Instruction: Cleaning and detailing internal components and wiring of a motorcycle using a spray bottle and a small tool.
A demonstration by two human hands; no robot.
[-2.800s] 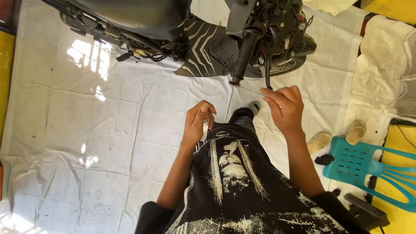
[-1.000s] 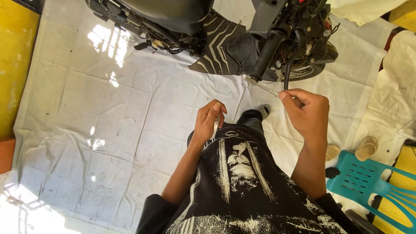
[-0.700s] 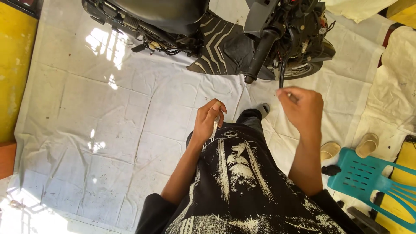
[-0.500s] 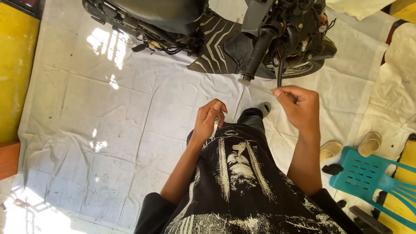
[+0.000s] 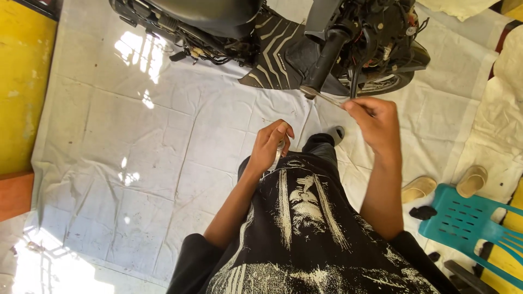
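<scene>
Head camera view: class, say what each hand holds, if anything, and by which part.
The right hand pinches one end of a thin rod by the scooter's handlebar grip. The left hand clasps a small silvery thing, mostly hidden, so its part cannot be told.

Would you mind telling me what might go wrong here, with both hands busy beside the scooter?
1. The right hand pinches a thin rod right at the handlebar grip; it may slip and drop onto the white sheet.
2. The left hand holds a small shiny object against the shirt; it looks easy to fumble.
3. The wrinkled sheet and the sandals nearby might trip a backward step.
</scene>
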